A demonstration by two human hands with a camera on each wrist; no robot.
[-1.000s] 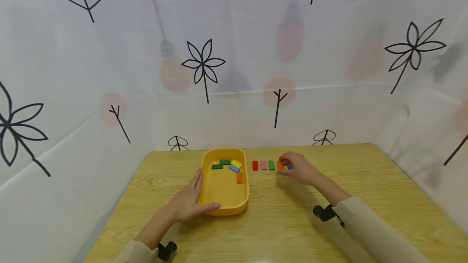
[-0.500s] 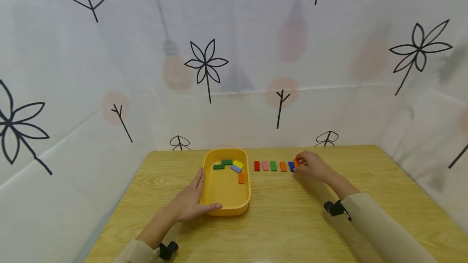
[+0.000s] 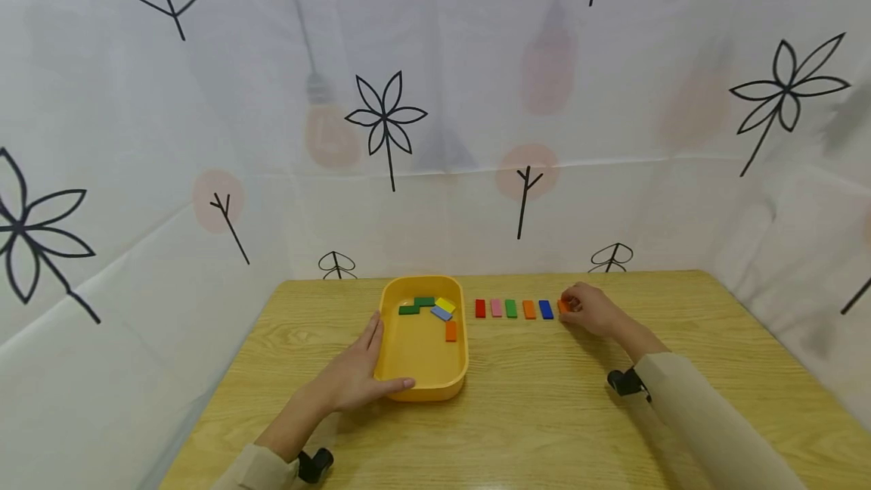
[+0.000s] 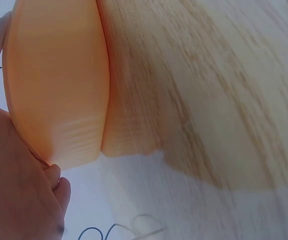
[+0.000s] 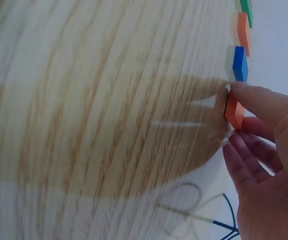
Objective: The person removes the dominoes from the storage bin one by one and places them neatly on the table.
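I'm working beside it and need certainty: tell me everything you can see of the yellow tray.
The yellow tray is oblong with rounded corners and raised walls, apparently smooth plastic. It stands open side up on the wood-grained table, left of the row of blocks, its longer sides running away from the person. Inside lie two dark green blocks, a yellow block, a light blue block and an orange block. The left hand touches its left side, the thumb at its near rim.

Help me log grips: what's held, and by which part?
The right hand pinches the rightmost orange block by opposite edges, which ones unclear; the left hand rests against the tray.
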